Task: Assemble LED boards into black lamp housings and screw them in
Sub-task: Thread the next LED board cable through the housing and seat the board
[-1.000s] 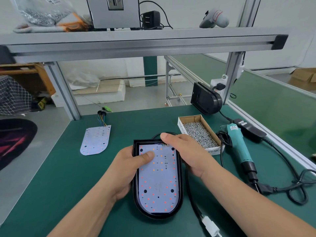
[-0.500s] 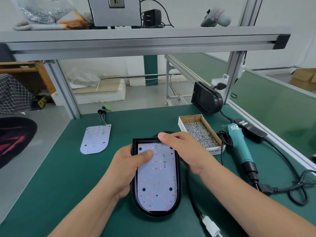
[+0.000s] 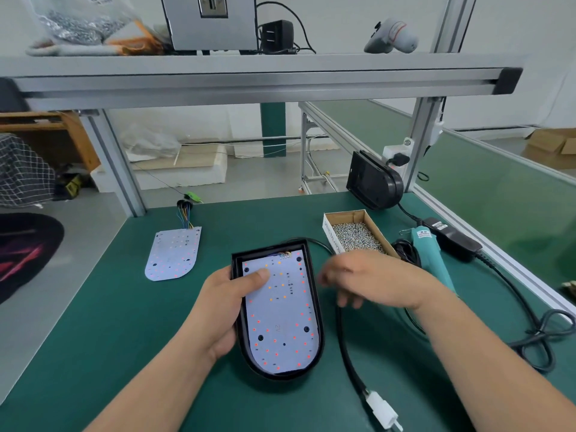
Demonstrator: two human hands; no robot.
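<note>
**One hand holds the lamp, the other hangs loose**

A black plastic lamp housing [image 3: 268,249] with one round end lies flat on the green table top [image 3: 109,338], right in front of the person. A white LED board [image 3: 280,319] with little red and orange dots sits inside it.

The left hand [image 3: 227,307] grips the left side of the housing. Its thumb [image 3: 258,276] presses down on the top part of the board.

The right hand [image 3: 374,279] is in the air just to the right of the housing. It looks blurry. Its fingers hang loose and hold nothing.

A second white LED board [image 3: 173,255] with coloured wires lies to the far left. A small cardboard box of silver screws [image 3: 355,235] sits behind the right hand. A teal electric screwdriver [image 3: 430,260] lies beside the box. A thick black cable [image 3: 349,353] with a white plug [image 3: 381,413] runs along the right of the housing.
</note>
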